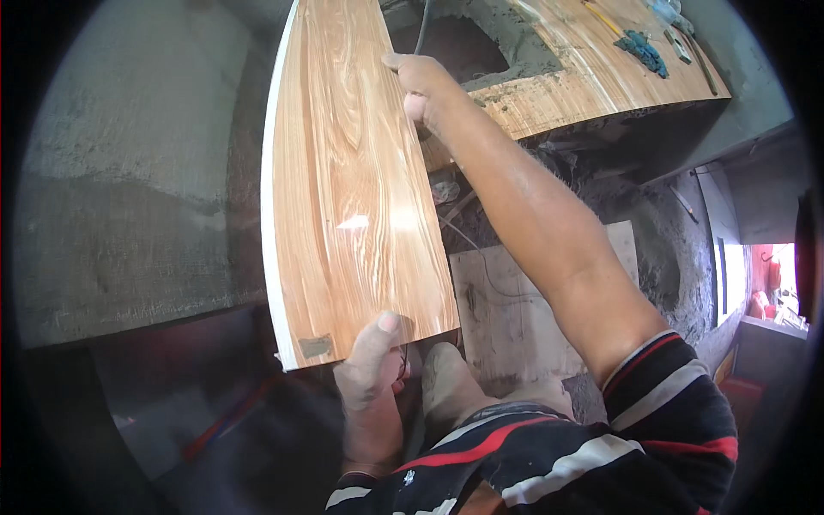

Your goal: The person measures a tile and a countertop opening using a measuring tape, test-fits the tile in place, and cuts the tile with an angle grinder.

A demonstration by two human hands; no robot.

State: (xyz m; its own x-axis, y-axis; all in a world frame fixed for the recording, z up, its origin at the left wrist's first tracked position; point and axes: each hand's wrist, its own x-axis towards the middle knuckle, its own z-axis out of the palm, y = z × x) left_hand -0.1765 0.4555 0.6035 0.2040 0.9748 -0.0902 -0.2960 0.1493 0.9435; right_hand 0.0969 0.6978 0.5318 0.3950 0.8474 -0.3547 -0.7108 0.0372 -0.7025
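Observation:
A long glossy wood-grain board [352, 172] with a white strip along its left edge runs lengthwise away from me, a small grey smear at its near left corner. My left hand [369, 360] grips the near end, thumb on top and fingers curled underneath, partly hidden. My right hand [419, 84] holds the board's right edge toward the far end, its arm stretched across the right of the view. Behind that hand lies a wood-grain countertop [601, 103] with a cement-smeared rectangular opening [455, 47]; a hose or cable hangs by the opening.
Plastered concrete [129, 172] rises at the left. On the countertop lie a blue glove [644, 53], a yellow-handled tool [601, 17], a small level [678, 47] and a thin rod. A dusty plywood sheet [515, 335] sits below, with a cable across it. A bright opening [777, 283] shows at right.

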